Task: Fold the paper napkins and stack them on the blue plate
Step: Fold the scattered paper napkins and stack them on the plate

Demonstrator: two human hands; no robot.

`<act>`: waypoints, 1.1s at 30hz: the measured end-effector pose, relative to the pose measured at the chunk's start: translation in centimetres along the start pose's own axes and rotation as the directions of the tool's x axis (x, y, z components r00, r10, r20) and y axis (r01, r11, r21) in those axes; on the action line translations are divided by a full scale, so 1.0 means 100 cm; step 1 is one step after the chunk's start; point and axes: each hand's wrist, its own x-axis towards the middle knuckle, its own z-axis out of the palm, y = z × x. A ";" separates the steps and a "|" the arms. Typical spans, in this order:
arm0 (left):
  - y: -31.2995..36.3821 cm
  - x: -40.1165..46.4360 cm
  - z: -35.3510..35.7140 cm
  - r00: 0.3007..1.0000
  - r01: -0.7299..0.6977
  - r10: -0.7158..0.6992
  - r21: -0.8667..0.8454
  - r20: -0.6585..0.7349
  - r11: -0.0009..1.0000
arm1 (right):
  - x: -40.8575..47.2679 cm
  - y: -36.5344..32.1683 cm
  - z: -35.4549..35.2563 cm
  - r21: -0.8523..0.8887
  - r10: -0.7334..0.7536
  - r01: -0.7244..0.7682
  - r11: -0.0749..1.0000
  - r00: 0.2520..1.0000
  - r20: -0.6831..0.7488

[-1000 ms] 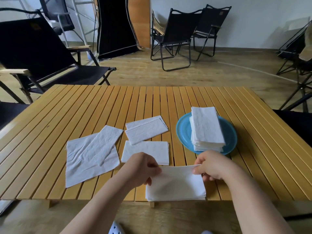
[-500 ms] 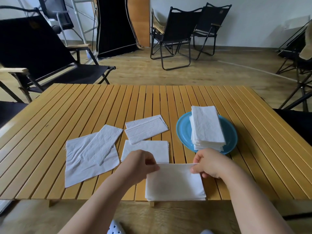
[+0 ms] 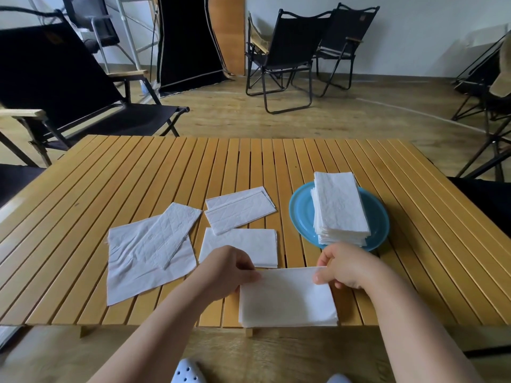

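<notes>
Napkin (image 3: 287, 298) lay long-axis sideways at the table's (image 3: 110, 172) near edge, its far corners pinched by left hand (image 3: 226, 268) and right hand (image 3: 344, 265), the right nearer the blue plate (image 3: 301, 208) just beyond.

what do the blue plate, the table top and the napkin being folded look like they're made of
Blue plate: likely glazed ceramic or melamine; its smooth rim shows a soft sheen, which one is unclear.
Table top: narrow slats with gaps, yellow-brown and lightly glossy, probably varnished wood or bamboo.
Napkin pinched by the left hand and right hand: thin matte white tissue paper, layered at its edges.
</notes>
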 end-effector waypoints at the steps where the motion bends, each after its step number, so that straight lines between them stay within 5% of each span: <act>1: 0.001 0.001 0.001 1.000 0.001 -0.001 0.015 -0.008 1.000 | 0.002 0.001 0.001 -0.005 0.010 -0.010 1.000 1.000 0.000; 8: 0.003 0.002 0.002 0.990 0.008 0.014 0.157 -0.137 0.988 | 0.010 -0.005 0.008 -0.045 0.050 -0.056 0.997 0.991 -0.125; 13: -0.009 0.004 -0.013 0.945 -0.053 0.140 0.285 -0.294 0.957 | 0.022 -0.022 0.026 0.102 -0.231 0.294 0.950 0.886 -0.402; 16: -0.024 0.006 -0.023 0.963 -0.078 0.156 0.327 -0.220 0.942 | 0.031 -0.033 0.040 0.076 -0.368 0.421 0.904 0.856 -0.364; 23: -0.052 0.007 -0.038 0.960 -0.182 0.226 0.247 -0.164 0.952 | 0.048 -0.036 0.062 0.000 -0.425 0.434 0.901 0.881 -0.210; 29: -0.072 0.016 -0.036 0.866 -0.376 0.443 0.282 -0.231 0.883 | 0.053 -0.031 0.063 -0.021 -0.441 0.446 0.895 0.876 -0.195; 33: -0.072 0.017 -0.035 0.849 -0.386 0.462 0.295 -0.257 0.874 | 0.056 -0.029 0.065 -0.044 -0.453 0.455 0.890 0.866 -0.213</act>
